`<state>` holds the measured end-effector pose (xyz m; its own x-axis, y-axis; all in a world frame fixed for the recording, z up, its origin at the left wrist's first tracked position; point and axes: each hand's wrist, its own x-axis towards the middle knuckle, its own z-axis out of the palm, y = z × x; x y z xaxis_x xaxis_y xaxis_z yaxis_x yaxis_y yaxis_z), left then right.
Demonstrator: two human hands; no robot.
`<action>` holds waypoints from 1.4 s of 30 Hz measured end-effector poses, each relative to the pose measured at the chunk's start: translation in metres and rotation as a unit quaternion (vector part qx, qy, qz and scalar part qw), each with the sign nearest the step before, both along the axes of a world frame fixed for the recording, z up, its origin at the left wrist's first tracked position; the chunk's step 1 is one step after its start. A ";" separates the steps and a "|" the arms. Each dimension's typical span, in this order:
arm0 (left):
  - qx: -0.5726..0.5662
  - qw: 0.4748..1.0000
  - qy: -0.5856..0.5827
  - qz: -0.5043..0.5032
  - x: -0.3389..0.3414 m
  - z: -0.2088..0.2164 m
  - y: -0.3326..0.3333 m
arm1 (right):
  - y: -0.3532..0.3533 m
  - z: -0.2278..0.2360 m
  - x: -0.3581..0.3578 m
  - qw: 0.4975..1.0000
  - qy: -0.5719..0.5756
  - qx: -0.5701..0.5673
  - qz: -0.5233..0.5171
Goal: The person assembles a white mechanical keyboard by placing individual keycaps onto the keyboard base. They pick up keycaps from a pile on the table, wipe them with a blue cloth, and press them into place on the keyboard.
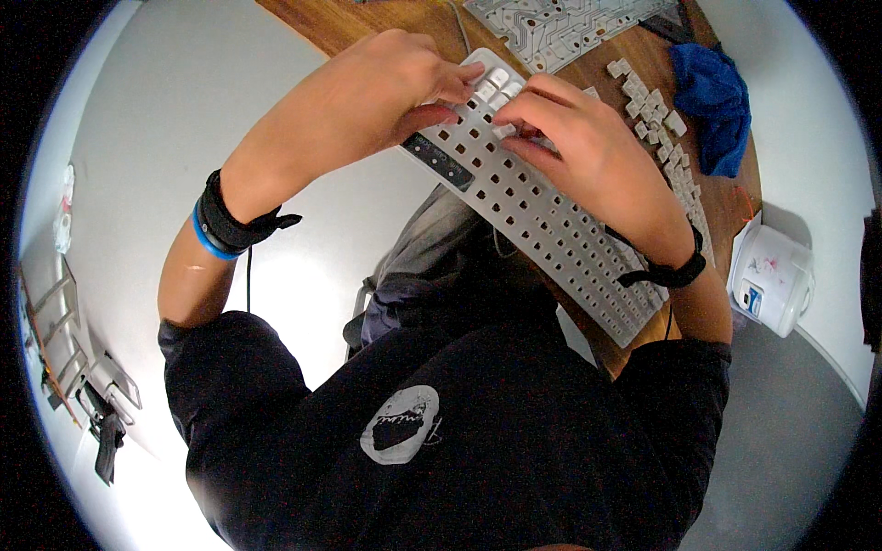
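Note:
A pale grey keyboard shell (551, 225) lies tilted across the table's near edge, its far end up by my hands. Rows of dark square key holes cover most of it, and a few white keycaps (497, 77) sit at the far end. My left hand (395, 83) is closed on that end, fingertips on top by the keycaps and thumb at the side edge near a dark strip (438, 161). Between the thumb and fingers of my right hand (583, 133), a small white keycap (503, 131) is pinched just above the key holes.
Many loose keycaps (652, 112) lie on the wooden table (317, 20) beyond the shell. A clear printed circuit sheet (565, 29) is at the back, next to a crumpled blue cloth (712, 106). At right stands a white tub (776, 275).

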<state>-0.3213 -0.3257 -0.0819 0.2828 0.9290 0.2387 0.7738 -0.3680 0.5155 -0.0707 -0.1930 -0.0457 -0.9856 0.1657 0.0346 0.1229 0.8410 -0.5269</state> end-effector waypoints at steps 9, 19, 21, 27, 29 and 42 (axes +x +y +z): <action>-0.007 1.000 0.011 0.003 0.002 0.006 -0.001 | 0.001 0.002 -0.001 1.000 0.008 -0.002 0.019; 0.024 1.000 -0.009 -0.006 -0.001 -0.003 0.000 | 0.001 -0.001 0.004 0.999 -0.032 -0.008 0.005; 0.025 1.000 -0.008 -0.004 -0.001 -0.003 0.000 | -0.004 0.007 -0.002 0.999 -0.031 -0.008 -0.002; 0.011 1.000 0.006 -0.012 -0.002 -0.003 0.001 | -0.004 0.006 -0.009 1.000 0.027 -0.014 -0.003; -0.005 1.000 0.007 -0.015 -0.002 0.001 0.001 | -0.002 0.004 -0.012 0.999 0.038 -0.011 0.003; 0.018 1.000 0.003 -0.002 0.001 -0.005 -0.001 | 0.001 0.002 -0.022 0.999 0.048 -0.016 -0.008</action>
<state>-0.3208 -0.3265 -0.0866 0.2878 0.9187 0.2704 0.7752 -0.3892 0.4975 -0.0930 -0.1922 -0.0436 -0.9752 0.1833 0.1240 0.0828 0.8219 -0.5636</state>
